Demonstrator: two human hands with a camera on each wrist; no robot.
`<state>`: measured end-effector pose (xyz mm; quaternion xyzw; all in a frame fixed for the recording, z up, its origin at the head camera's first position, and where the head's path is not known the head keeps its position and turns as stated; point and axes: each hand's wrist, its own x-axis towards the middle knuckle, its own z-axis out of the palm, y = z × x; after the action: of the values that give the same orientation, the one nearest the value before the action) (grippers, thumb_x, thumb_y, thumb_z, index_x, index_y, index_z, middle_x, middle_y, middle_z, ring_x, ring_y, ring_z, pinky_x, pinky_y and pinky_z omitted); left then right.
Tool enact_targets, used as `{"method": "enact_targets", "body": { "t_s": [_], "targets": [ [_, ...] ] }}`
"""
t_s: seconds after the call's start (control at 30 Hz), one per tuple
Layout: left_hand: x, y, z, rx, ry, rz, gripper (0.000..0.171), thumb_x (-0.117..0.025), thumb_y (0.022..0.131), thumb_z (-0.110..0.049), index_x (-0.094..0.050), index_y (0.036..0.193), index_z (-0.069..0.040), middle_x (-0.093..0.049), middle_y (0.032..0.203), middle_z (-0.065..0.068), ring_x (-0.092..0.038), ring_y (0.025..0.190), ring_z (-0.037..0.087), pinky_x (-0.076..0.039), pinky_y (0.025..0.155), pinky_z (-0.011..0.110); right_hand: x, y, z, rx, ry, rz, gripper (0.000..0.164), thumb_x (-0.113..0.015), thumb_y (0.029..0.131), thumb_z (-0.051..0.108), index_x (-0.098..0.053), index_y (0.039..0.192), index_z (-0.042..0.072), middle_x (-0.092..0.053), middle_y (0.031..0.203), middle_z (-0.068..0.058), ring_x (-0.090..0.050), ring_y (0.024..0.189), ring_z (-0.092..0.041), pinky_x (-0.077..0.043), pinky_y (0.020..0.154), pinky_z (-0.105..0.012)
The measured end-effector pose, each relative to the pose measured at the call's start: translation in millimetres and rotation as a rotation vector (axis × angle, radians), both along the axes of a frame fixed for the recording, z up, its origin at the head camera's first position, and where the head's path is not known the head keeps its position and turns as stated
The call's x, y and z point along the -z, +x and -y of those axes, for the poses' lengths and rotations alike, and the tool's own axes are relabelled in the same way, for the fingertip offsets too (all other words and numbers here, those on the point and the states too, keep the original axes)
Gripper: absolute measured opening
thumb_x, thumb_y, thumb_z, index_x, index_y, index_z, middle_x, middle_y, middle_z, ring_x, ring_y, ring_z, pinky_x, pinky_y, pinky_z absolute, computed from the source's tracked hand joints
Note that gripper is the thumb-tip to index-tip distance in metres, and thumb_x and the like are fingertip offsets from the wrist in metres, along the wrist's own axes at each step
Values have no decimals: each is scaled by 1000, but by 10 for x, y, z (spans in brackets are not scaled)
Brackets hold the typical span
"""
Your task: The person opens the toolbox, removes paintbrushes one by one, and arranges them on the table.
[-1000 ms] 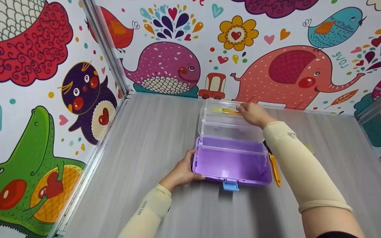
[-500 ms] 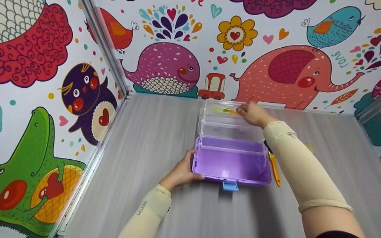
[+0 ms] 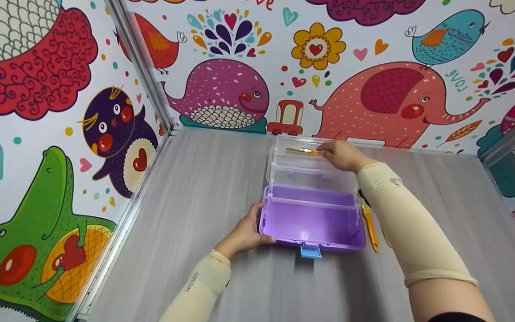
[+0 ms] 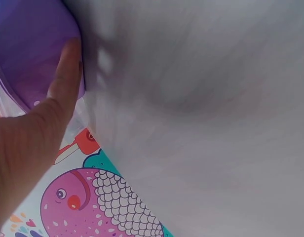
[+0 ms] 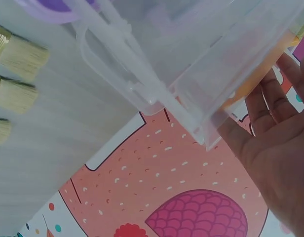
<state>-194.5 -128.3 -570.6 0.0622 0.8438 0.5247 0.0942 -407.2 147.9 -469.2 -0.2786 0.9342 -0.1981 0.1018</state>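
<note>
A purple storage box (image 3: 309,217) with a blue latch (image 3: 311,252) stands unfolded, its clear plastic trays (image 3: 313,178) raised towards the back. At the box's left front corner my left hand (image 3: 245,230) presses, thumb along the front rim and fingers against the side. The left wrist view shows one finger lying straight on the purple wall. Over the top tray my right hand (image 3: 343,155) pinches the orange handle of a paintbrush (image 3: 303,150), whose bristles point left. In the right wrist view this orange handle (image 5: 255,79) shows blurred through the clear plastic.
Another orange-handled paintbrush (image 3: 371,230) lies close to the box's right side, partly beneath my right forearm. Several brush bristles (image 5: 23,57) show there in the right wrist view. Printed cartoon panels (image 3: 221,89) wall in the grey tabletop (image 3: 195,188).
The paintbrush in my right hand has turned, so its bristles look narrower now. My right hand has shifted very slightly left. The left hand and the box stay in place.
</note>
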Motion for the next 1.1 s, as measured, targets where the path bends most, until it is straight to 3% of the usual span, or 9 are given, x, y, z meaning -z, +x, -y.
{"method": "enact_targets", "body": {
  "t_s": [0.4,0.7,1.1],
  "targets": [
    [4,-5,2,-1,-9,-16,105,-90,67,-12,-27,151,-4,-44,148,23,-46,131,37,-31,112,49,12,70,37,22,94,-78,33,-49,100,7,-67,128,9,-62,120,-19,-58,113,-38,-44,100,-55],
    [6,-10,-2,-7,-8,-7,106,-91,67,-10,-27,151,-5,-44,147,25,-45,131,39,-31,112,51,23,69,27,43,80,-99,33,-53,98,1,-68,126,11,-60,115,-17,-62,105,-37,-47,96,-55],
    [-6,7,-3,-8,-16,-5,105,-91,68,-11,-27,151,-6,-49,141,27,-49,125,38,-34,110,51,48,62,25,75,74,-218,39,-59,90,-9,-71,122,10,-59,109,-13,-64,93,-34,-53,88,-50]
  ]
}}
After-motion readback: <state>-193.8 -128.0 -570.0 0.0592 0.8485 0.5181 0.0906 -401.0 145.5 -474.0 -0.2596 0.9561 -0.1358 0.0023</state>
